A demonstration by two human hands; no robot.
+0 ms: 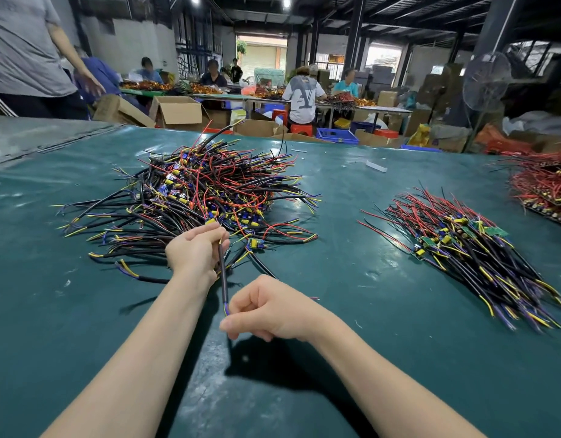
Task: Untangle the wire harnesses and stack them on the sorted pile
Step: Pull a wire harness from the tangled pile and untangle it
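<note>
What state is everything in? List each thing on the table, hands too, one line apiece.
Tangled pile: heaped, wires crossing every way.
Sorted pile: wires laid roughly parallel, off to the right, apart from both hands.
Held harness: stretched between both hands.
Left hand: grips the harness's far end at the tangled pile's near edge.
Right hand: pinches its near end.

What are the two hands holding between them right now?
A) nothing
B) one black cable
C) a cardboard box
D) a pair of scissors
B: the left hand and the right hand each grip the same black cable, just in front of the tangled pile.
</note>
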